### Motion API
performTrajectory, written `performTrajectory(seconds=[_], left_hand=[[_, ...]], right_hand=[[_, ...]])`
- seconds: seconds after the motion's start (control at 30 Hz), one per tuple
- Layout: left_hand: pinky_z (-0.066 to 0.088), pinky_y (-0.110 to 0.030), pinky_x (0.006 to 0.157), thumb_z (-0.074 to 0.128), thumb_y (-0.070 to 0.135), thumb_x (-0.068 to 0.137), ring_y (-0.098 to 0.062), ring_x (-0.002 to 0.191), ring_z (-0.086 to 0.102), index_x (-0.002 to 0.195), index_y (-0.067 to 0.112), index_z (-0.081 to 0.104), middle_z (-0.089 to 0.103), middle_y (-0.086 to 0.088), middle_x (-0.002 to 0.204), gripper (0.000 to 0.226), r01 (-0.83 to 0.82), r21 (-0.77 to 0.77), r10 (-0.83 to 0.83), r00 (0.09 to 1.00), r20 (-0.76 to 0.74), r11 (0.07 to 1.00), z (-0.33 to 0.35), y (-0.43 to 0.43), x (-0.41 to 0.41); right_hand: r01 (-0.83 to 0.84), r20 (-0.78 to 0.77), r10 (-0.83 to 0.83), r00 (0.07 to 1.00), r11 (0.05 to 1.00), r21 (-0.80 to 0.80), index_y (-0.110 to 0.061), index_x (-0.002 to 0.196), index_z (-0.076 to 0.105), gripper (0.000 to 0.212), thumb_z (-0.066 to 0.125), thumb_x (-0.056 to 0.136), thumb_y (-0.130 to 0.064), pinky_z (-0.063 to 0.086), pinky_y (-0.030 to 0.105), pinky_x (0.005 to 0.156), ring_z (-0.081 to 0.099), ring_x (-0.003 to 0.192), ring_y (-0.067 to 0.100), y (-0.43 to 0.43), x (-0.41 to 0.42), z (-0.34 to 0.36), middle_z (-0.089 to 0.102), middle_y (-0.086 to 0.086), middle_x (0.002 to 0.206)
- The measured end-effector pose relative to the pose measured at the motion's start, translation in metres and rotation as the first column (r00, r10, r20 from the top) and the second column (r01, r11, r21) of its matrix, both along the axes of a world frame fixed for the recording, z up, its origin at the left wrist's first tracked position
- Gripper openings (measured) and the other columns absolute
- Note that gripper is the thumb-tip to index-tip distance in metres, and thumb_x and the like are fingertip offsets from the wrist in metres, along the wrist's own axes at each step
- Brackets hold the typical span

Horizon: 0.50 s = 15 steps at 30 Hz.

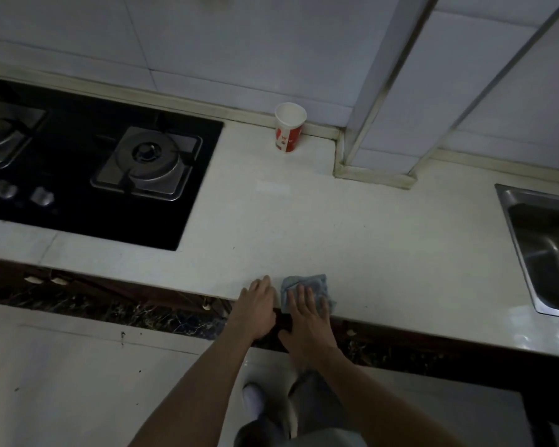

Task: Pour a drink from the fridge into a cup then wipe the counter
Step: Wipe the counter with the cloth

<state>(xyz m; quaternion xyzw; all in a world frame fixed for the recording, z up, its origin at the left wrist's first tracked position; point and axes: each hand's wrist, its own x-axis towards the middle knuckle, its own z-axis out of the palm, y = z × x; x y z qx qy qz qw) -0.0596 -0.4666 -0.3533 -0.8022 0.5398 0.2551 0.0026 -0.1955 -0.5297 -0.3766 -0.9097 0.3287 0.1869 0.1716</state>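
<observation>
A red and white paper cup (289,128) stands upright at the back of the pale counter (320,221), close to the tiled wall. A small blue cloth (317,283) lies near the counter's front edge. My right hand (307,312) presses flat on the cloth with straight fingers. Just to its left, my left hand (259,304) rests flat on the bare counter edge, fingers straight, touching nothing else. No drink bottle or fridge is in view.
A black gas hob (88,166) with two burners and two knobs fills the counter's left side. A steel sink (549,246) is set in at the right. A tiled pillar (381,156) juts onto the counter behind. Below are dark cabinet fronts and the pale floor.
</observation>
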Motion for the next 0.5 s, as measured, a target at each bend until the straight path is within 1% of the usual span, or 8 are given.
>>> performTrajectory(seconds=[0.07,0.1,0.2,0.27,0.33,0.43,0.5], left_hand=[[0.032,-0.042,0.112,0.048,0.019,0.096,-0.027,0.14,0.029,0.137,0.005,0.045,0.023,-0.011,0.157,0.043,-0.001,0.008,0.001,1.0,-0.006,1.0,0.001,0.0,0.002],[0.034,-0.042,0.111,0.048,0.018,0.095,-0.027,0.139,0.03,0.136,0.006,0.046,0.025,-0.011,0.156,0.042,0.001,0.006,-0.001,1.0,-0.008,1.0,0.001,0.0,0.003],[0.042,-0.041,0.102,0.048,0.018,0.095,-0.026,0.131,0.037,0.129,0.007,0.051,0.036,-0.009,0.145,0.035,0.005,0.015,-0.005,1.0,-0.012,1.0,0.002,-0.004,0.006],[0.046,-0.04,0.097,0.047,0.017,0.096,-0.026,0.126,0.04,0.127,0.006,0.051,0.043,-0.009,0.138,0.033,-0.003,0.03,0.004,1.0,-0.027,1.0,0.004,-0.01,0.008],[0.047,-0.039,0.096,0.047,0.016,0.096,-0.027,0.122,0.043,0.126,0.005,0.051,0.048,-0.011,0.132,0.032,-0.009,0.055,0.011,0.999,-0.047,0.998,0.006,-0.018,0.011],[0.045,-0.04,0.096,0.048,0.019,0.097,-0.029,0.119,0.046,0.126,0.004,0.051,0.05,-0.015,0.129,0.033,0.045,0.109,-0.04,0.998,-0.043,0.993,0.008,-0.03,0.016],[0.045,-0.039,0.092,0.049,0.019,0.097,-0.031,0.116,0.05,0.125,0.004,0.052,0.052,-0.016,0.128,0.032,0.065,0.131,-0.061,0.998,-0.035,0.989,0.009,-0.039,0.019]], right_hand=[[0.0,-0.013,0.0,1.0,1.0,0.005,-0.015,0.156,-0.001,0.083,0.038,0.089,-0.044,-0.018,0.047,0.115,-0.02,0.147,0.026,-0.002,0.001,-0.002,-0.011,0.011,0.162],[-0.008,-0.025,0.008,1.0,1.0,0.004,-0.015,0.155,-0.002,0.084,0.039,0.088,-0.044,-0.018,0.047,0.115,-0.023,0.146,0.024,-0.003,0.0,-0.004,-0.012,0.01,0.162],[-0.051,-0.051,0.05,0.997,0.998,-0.024,-0.017,0.155,-0.006,0.085,0.04,0.088,-0.043,-0.02,0.047,0.113,-0.029,0.141,0.021,-0.006,-0.001,-0.008,-0.015,0.008,0.162],[-0.051,-0.052,0.05,0.997,0.998,-0.028,-0.017,0.154,-0.007,0.086,0.041,0.088,-0.043,-0.02,0.048,0.114,-0.025,0.145,0.023,-0.009,0.003,-0.009,-0.015,0.008,0.162],[-0.045,-0.048,0.044,0.998,0.999,-0.02,-0.017,0.155,-0.008,0.086,0.042,0.09,-0.044,-0.017,0.048,0.116,-0.022,0.147,0.025,-0.016,0.014,-0.007,-0.016,0.008,0.162],[-0.037,-0.032,0.037,0.999,0.999,0.011,-0.016,0.155,-0.007,0.086,0.041,0.092,-0.049,-0.013,0.049,0.118,-0.019,0.148,0.026,-0.038,0.032,-0.003,-0.016,0.009,0.161],[-0.033,-0.032,0.034,0.999,0.999,0.019,-0.015,0.155,-0.007,0.086,0.041,0.093,-0.051,-0.011,0.049,0.119,-0.017,0.148,0.026,-0.054,0.043,-0.002,-0.015,0.009,0.162]])
